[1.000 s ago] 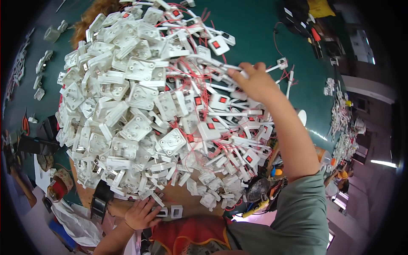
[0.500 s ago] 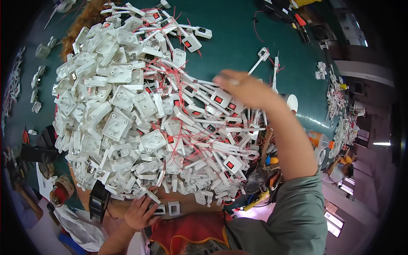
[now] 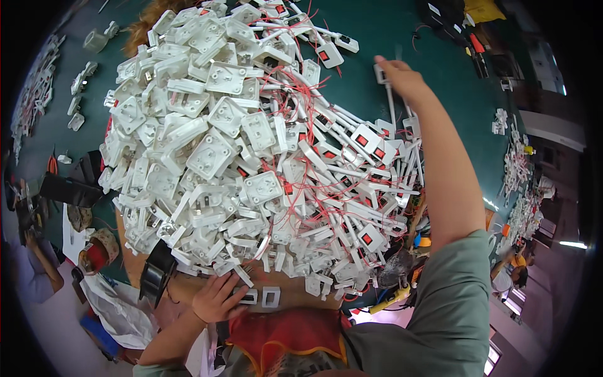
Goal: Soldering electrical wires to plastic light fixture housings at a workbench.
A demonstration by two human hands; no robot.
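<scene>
At the far right of the heap, my right hand [image 3: 402, 78] is closed with its fingertips on a small white switch housing [image 3: 381, 75]. A white stem runs from that housing toward the heap. My left hand [image 3: 217, 303] lies at the front edge with its fingers spread, beside two white rectangular frames [image 3: 271, 297]. Its fingertips are close to a white plastic piece [image 3: 242, 274] at the foot of the heap. Between my hands rises a big heap of white square plug housings [image 3: 212, 154]. White stemmed pieces with red switches [image 3: 362, 139] and thin red wires cover its right side.
A black container [image 3: 157, 273] stands left of my left hand. Tools with yellow handles [image 3: 392, 300] lie at the lower right. More white parts [image 3: 520, 164] are spread on the green table [image 3: 370, 19] farther right. Other people sit at the left and right edges.
My right hand has moved from above the switch pieces to the far right, onto a single stemmed housing that now points another way. My left hand stays by the frames. The whole view has shifted.
</scene>
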